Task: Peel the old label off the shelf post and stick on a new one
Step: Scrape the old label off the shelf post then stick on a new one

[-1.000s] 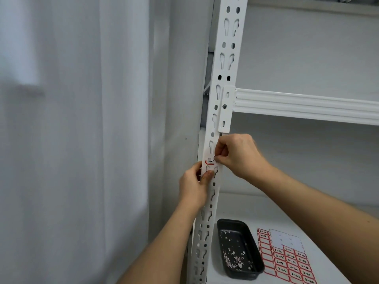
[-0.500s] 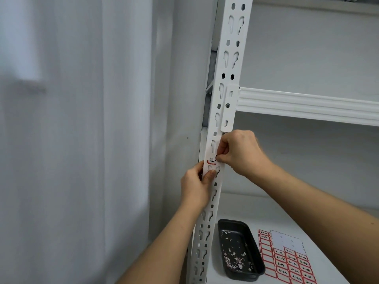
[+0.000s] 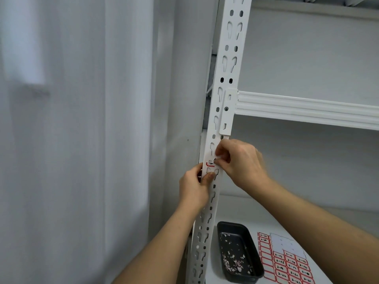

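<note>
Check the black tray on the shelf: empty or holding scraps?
Holding scraps. The black tray lies flat on the shelf with small white and reddish paper bits scattered over its bottom, mostly toward the near end.

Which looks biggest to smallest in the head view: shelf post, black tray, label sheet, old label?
1. shelf post
2. black tray and label sheet: similar, and the sheet is cut off by the frame, so unranked
3. old label
</note>
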